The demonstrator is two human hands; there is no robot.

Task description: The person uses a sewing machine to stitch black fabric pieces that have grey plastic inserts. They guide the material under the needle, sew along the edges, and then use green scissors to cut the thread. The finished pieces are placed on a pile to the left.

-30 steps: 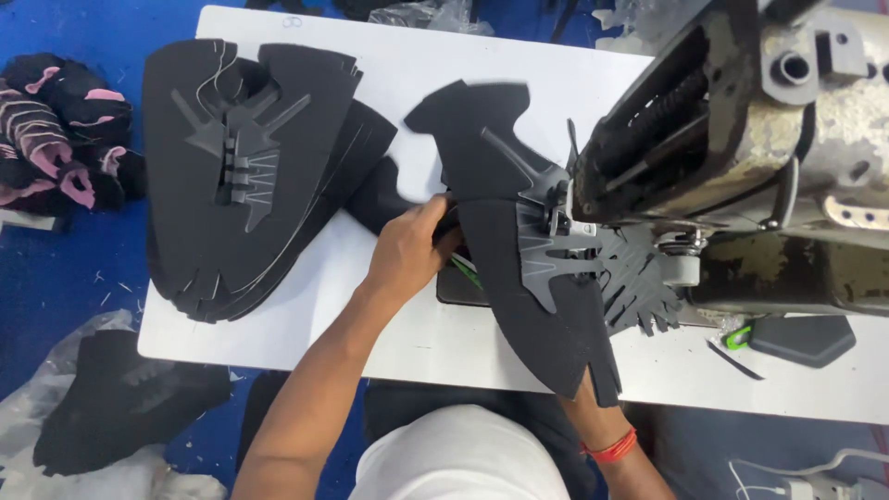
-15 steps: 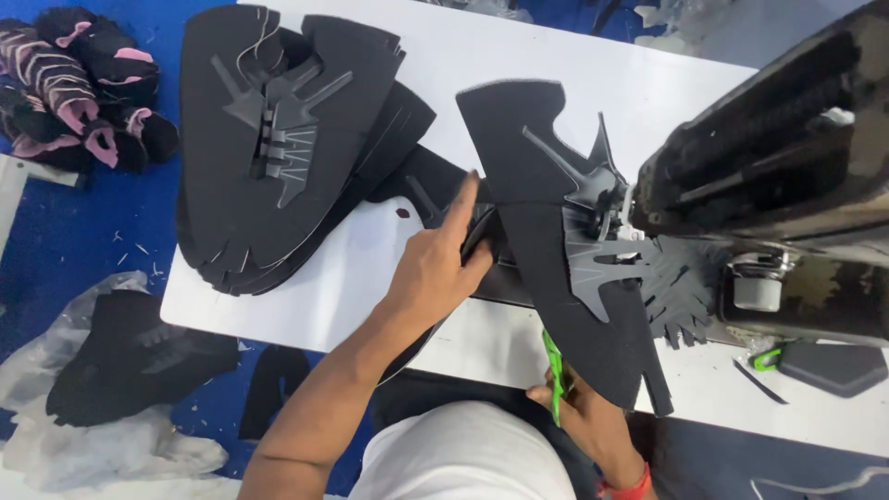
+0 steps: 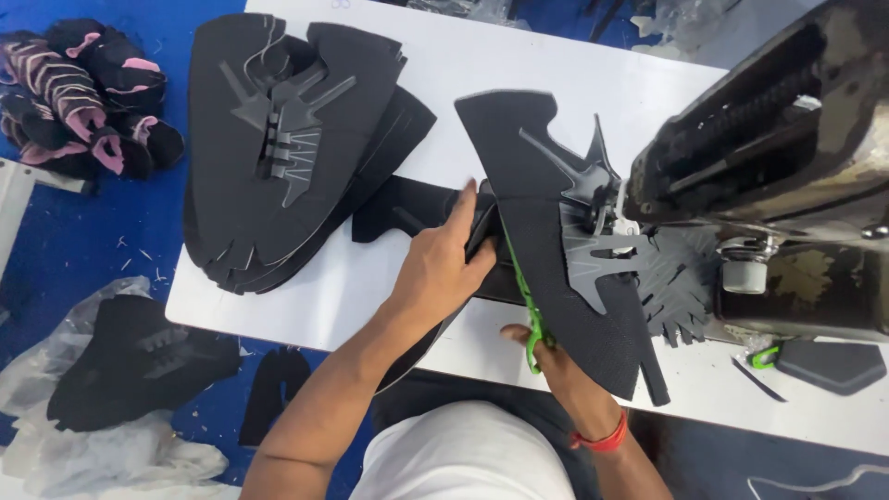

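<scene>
The left hand (image 3: 443, 268) pressed flat on a black fabric panel (image 3: 556, 250) at the sewing machine (image 3: 769, 176); the right hand (image 3: 556, 356) held green snips (image 3: 528, 310) against its edge, over the white desk (image 3: 306, 296).

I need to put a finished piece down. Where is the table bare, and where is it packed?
Bare white table runs along the far edge, between the black stack and the sewing machine. A smaller patch lies below the stack, left of the left hand. Around the right hand, scissors and black piece, it is crowded.
</scene>
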